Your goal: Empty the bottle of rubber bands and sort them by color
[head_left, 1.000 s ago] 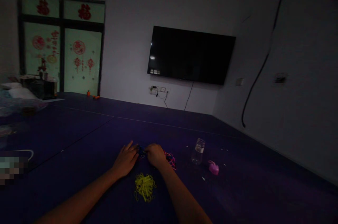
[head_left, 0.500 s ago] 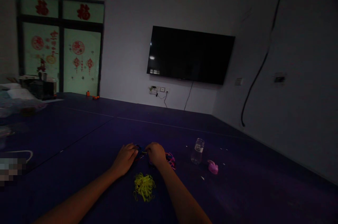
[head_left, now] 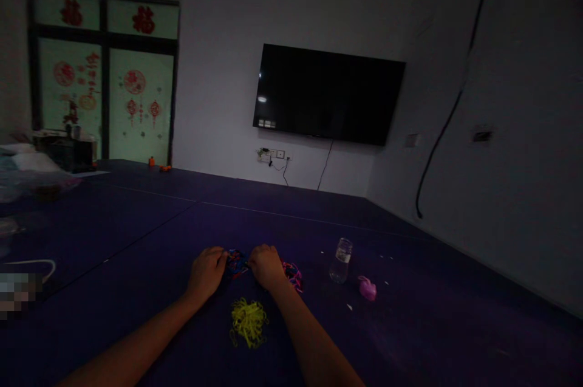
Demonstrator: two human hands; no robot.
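Both my hands rest on a dark purple mat (head_left: 136,241) in a dim room. My left hand (head_left: 207,271) and my right hand (head_left: 265,265) are curled, with their fingertips pinched on a small tangle of blue and red bands (head_left: 235,263) lying between them. A pile of pink bands (head_left: 293,274) lies just right of my right hand. A heap of yellow bands (head_left: 248,321) sits near me, between my forearms.
A clear bottle (head_left: 341,260) stands right of the hands, with a small pink object (head_left: 367,288) beside it. A dark TV (head_left: 328,94) hangs on the far wall. A glass door with red decorations (head_left: 104,80) is at the back left, clutter (head_left: 45,159) before it.
My left hand's fingers have curled in from lying flat, and the blue and red bands show more plainly between my hands. The hands have shifted slightly left.
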